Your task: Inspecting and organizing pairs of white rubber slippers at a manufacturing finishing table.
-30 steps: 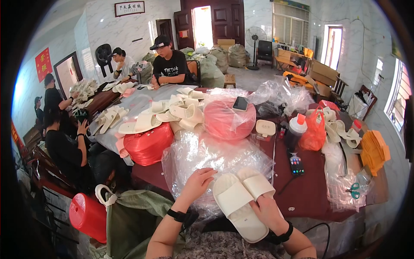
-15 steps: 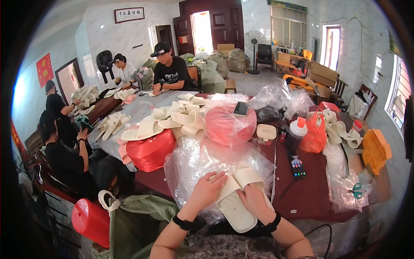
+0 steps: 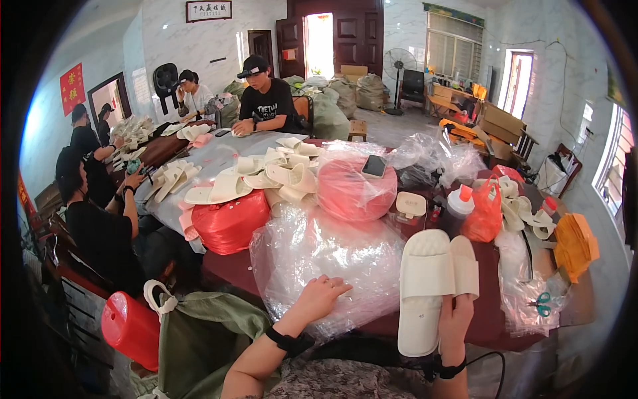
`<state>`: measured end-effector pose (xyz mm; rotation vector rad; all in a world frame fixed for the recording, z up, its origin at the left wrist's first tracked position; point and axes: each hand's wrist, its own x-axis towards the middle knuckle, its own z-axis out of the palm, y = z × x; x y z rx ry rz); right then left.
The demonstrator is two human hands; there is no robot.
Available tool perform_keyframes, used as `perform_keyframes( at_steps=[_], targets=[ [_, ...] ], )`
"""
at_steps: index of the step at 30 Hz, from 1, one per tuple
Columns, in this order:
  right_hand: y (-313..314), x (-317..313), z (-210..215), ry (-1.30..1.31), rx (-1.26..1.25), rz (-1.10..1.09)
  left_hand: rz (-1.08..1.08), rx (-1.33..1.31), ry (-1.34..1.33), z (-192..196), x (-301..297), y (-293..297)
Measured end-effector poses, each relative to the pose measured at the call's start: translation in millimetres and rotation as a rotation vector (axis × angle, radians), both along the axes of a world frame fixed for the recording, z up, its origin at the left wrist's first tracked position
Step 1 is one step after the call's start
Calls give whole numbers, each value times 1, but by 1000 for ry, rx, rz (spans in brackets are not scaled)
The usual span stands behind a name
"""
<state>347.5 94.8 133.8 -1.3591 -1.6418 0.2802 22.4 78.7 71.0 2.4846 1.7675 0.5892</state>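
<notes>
Right hand at 5 o'clock, fingers wrapped around the heel end of a pair of white slippers, held side by side, soles toward camera, toes pointing to 12. Grip is pinched on the pair; the near slipper hangs lower than the far one.

Left hand at 6 o'clock, fingers spread and lying flat on a clear plastic bag, not gripping anything. Black strap on each wrist.

The bag sits on the dark red table, just left of the slippers. Beyond it at 12 o'clock: a red sack under plastic with a phone on top. Another red sack at 10 o'clock, loose slippers stacked on and behind it. Glue bottle with a red cap and an orange bag at 1 o'clock. Scissors with teal handles at 3 o'clock, orange pieces beyond them.

Green cloth sack and a red jug at 8 o'clock, off the table. Other people sit along the table from 9 to 11 o'clock, handling slippers.
</notes>
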Motion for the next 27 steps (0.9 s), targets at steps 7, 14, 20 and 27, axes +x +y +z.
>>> perform_keyframes(
  at_steps=[7,14,20,27],
  targets=[
    [-17,-33,6,291,-10,541,-33,0,-70,0,-4,2],
    [-32,-47,-32,-25,-317,704,187,-117,-627,8,-31,13],
    [-38,-60,-28,-43,-185,946,260,-170,-989,32,-39,30],
    [-16,-64,-33,-62,-99,731,159,-144,-790,54,-36,20]
  ],
)
